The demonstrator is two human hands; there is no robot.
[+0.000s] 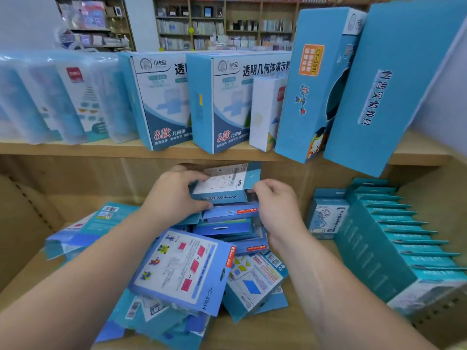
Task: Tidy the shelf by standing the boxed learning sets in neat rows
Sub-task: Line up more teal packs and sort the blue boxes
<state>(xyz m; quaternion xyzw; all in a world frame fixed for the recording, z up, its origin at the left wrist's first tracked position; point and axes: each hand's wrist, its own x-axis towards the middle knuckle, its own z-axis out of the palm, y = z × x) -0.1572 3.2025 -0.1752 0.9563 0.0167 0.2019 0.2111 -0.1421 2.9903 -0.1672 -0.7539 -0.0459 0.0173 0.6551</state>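
Note:
A small blue and white boxed set (226,184) is held at the back of the lower shelf, above a loose heap of similar flat blue boxes (184,271). My left hand (174,195) grips its left end, thumb underneath. My right hand (278,205) pinches its right end. Several teal boxes (394,238) stand packed in a tight row at the right of the lower shelf, with one small box (326,215) facing out beside them.
The upper wooden shelf (101,149) carries two big geometry-set boxes (222,102), plastic-wrapped packs (63,97) at left, and two tall blue boxes (379,92) leaning at right. Another blue box (80,228) lies flat at the lower left. Store bookshelves stand behind.

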